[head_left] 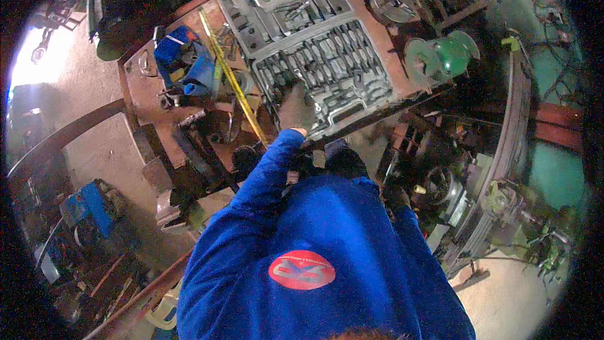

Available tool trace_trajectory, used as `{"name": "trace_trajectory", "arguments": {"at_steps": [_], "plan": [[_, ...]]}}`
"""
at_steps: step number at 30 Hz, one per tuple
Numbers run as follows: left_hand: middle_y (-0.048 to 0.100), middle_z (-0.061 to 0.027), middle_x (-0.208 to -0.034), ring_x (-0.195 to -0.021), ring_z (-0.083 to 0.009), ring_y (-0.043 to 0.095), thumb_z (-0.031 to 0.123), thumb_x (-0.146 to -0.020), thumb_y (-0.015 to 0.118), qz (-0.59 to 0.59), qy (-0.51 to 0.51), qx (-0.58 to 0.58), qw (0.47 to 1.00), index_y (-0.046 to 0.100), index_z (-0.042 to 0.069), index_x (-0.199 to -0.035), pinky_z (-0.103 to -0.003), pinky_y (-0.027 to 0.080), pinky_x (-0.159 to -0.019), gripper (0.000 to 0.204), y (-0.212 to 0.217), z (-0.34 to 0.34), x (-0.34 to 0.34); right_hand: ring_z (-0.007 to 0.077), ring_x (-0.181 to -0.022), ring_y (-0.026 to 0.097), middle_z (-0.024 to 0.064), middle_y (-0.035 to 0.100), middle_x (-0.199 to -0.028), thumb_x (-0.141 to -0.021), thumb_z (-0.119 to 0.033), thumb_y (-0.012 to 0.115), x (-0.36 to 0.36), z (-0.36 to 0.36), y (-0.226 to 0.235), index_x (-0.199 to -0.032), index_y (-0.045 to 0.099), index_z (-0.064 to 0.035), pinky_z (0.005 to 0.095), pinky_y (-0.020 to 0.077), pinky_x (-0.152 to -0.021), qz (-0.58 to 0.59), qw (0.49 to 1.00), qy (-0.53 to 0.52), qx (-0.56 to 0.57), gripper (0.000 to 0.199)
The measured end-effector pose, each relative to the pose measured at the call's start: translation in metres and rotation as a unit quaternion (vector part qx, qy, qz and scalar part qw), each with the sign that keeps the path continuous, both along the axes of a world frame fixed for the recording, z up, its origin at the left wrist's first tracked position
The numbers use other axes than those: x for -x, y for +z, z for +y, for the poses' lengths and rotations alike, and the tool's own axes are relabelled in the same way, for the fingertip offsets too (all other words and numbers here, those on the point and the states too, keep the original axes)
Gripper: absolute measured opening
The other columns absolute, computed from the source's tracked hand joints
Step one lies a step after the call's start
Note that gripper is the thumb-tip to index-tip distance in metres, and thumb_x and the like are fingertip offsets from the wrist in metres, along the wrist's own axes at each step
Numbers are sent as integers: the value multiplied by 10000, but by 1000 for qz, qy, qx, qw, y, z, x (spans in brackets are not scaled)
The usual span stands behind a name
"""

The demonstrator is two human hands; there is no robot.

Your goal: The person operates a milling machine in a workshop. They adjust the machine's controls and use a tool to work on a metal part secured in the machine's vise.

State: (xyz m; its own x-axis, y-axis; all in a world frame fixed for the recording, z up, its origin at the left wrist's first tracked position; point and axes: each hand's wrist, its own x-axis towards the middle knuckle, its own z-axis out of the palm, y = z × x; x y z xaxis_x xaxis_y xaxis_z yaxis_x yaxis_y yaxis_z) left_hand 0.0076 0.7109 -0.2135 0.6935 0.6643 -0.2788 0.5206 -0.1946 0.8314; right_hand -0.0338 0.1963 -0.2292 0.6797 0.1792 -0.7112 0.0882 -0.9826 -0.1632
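Note:
My left hand (296, 107), in a brownish-grey glove, reaches over the near left part of an open grey tool case (385, 56). Its fingers blur into the dark tools, so I cannot make out a grip. A shiny wrench-like tool (299, 75) lies at the fingertips, and another bright metal end (318, 107) shows beside the hand. Sockets, bits and similar pieces fill the case's two halves. My right hand (396, 199), dark and apparently gloved, hangs low beside my body at the right. Its fingers are too dim to read, and no held object shows.
The case rests on a brown workbench (146, 104). Left of it lie a yellow folding rule (234, 82) and a blue plastic holder (200, 75). A green spool (454, 53) stands at the bench's right end. Metal parts and a long rail (503, 132) crowd the right side.

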Motion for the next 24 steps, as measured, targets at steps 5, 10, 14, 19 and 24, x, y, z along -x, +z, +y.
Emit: {"name": "trace_trajectory", "arguments": {"at_steps": [5, 10, 14, 19, 24], "plan": [[735, -297, -1150, -1052, -523, 738, 266, -1025, 672, 71, -83, -98, 989, 603, 191, -1476, -636, 581, -907, 461, 49, 6, 4, 366, -979, 750, 180, 775, -1124, -1030, -309, 687, 1, -11, -6, -1237, 747, -74, 493, 591, -832, -17, 999, 31, -26, 319], [738, -301, -1135, -1063, -537, 730, 270, -1018, 681, 76, -82, -88, 990, 589, 192, -1496, -629, 577, -922, 494, 54, 8, 5, 361, -982, 743, 186, 771, -1091, -1001, -318, 708, -30, -11, -25, -1229, 754, -82, 496, 585, -830, -40, 992, 113, -40, 331], [751, -297, -1145, -1096, -546, 723, 257, -1013, 688, 33, -94, -73, 992, 576, 201, -1525, -623, 576, -948, 527, 48, 15, 8, 372, -1144, 744, 225, 775, -1241, -999, -328, 715, -54, 24, -23, -1253, 757, -53, 488, 588, -972, -64, 985, 161, 5, 377], [759, -293, -1228, -1169, -532, 720, 218, -1007, 688, 48, -124, -68, 989, 576, 205, -1543, -607, 580, -1008, 548, 23, 24, 7, 402, -1154, 749, 267, 774, -1204, -998, -288, 692, -57, 73, 40, -1267, 761, -54, 526, 593, -976, -80, 993, 33, -82, 363], [752, -290, -1303, -1214, -521, 717, 221, -1018, 674, 70, -139, -50, 987, 573, 181, -1548, -603, 582, -1038, 541, 23, 24, 2, 384, -1058, 776, 259, 796, -1113, -975, -287, 722, -52, 76, 66, -1260, 776, -40, 514, 603, -915, -40, 998, -40, -5, 381]]}}
